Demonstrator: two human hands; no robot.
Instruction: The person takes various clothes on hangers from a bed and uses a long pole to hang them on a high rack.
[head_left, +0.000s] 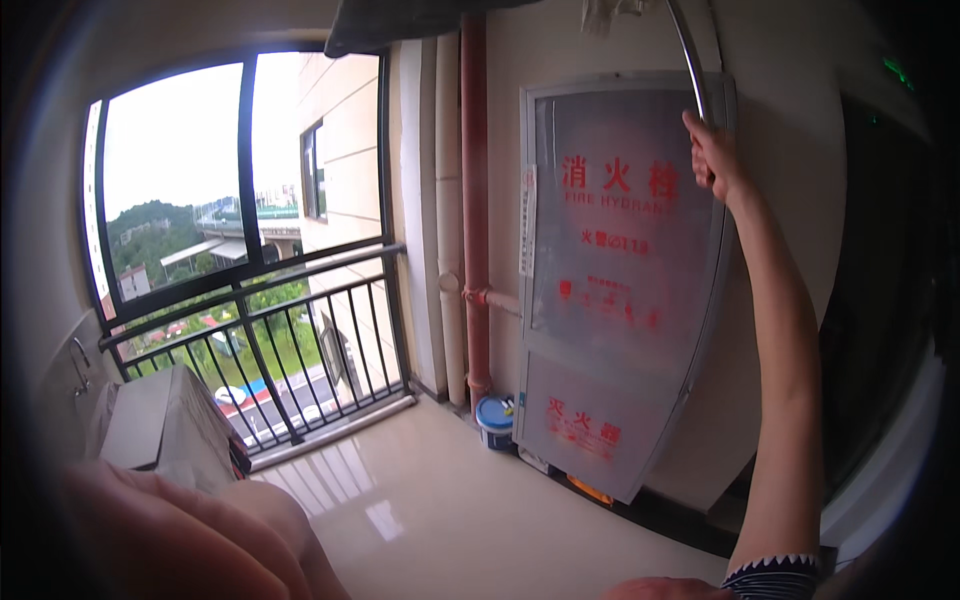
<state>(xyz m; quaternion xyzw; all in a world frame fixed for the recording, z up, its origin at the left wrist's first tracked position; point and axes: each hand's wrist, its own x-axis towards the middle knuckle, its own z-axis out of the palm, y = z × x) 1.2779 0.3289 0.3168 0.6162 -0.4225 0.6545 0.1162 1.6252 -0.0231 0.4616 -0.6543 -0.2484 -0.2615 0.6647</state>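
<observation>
My right arm reaches up along the right side. My right hand [715, 160] is closed around a thin silver metal rod [690, 55], whose upper part runs out of the top of the picture. Near that top edge a pale, partly cut-off object [605, 15] shows beside the rod. Behind the hand is a tall grey-framed fire hydrant cabinet [620, 370] with red lettering. Large and blurred at the lower left, close to the camera, is skin that appears to be my left hand [200, 530]. Its fingers cannot be made out clearly, nor whether they hold anything.
A window [175, 165] with a dark railing [245, 325] stands at the left. Below it is a grey box-like object [165, 415]. Red [475, 200] and cream [448, 200] pipes rise beside the cabinet, above a blue-lidded bucket [495, 425]. A dark shape [400, 25] hangs overhead.
</observation>
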